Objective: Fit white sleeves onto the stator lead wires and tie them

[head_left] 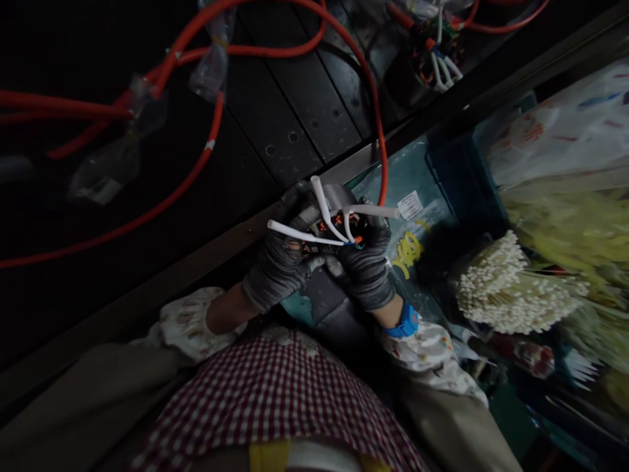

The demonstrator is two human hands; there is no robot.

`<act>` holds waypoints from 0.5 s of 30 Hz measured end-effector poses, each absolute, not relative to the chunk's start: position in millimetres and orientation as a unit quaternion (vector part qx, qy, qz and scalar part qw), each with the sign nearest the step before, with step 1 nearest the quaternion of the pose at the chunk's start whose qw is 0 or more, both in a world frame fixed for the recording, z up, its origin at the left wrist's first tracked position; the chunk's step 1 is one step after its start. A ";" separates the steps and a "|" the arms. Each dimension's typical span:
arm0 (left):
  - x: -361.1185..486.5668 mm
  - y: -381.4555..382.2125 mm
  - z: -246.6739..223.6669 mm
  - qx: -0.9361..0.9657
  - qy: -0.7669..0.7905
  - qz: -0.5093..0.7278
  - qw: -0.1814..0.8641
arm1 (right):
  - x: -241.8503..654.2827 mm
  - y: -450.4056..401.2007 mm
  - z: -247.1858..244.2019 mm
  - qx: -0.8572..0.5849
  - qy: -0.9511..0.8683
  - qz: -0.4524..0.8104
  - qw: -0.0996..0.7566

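Note:
In the head view, both gloved hands grip a motor stator (pixel 339 196), a round metal part with copper windings, above my lap. My left hand (pixel 280 259) wraps around its left side and my right hand (pixel 366 265) holds the right side. Several white sleeved wires (pixel 322 203) stick up and outward from the windings. A thick orange-red cable (pixel 378 131) comes down to the stator beside my right hand. The glove fingers and the wires hide part of the windings.
A dark slatted conveyor (pixel 295 105) with a metal edge lies ahead, with cable loops and plastic bags (pixel 111 167) on it. Another stator (pixel 417 69) stands at the upper right. To the right are a teal bin (pixel 422 177) and a bundle of white-tipped strands (pixel 501 288).

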State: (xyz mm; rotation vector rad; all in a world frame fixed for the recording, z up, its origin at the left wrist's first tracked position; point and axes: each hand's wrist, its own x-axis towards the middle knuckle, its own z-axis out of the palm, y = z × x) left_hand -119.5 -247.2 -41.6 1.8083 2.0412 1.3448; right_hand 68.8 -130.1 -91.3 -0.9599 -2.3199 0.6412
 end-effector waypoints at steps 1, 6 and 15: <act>-120.7 -246.7 -42.6 0.599 0.667 0.440 0.050 | 72.9 -128.2 -88.0 -0.350 -0.862 0.242 0.275; -120.8 -245.8 -44.6 0.588 0.670 0.448 0.065 | 101.7 -109.7 -64.6 -0.266 -0.896 0.269 0.233; -107.4 -244.5 -31.1 0.573 0.685 0.446 0.054 | 93.5 -109.7 -84.4 -0.286 -0.873 0.287 0.274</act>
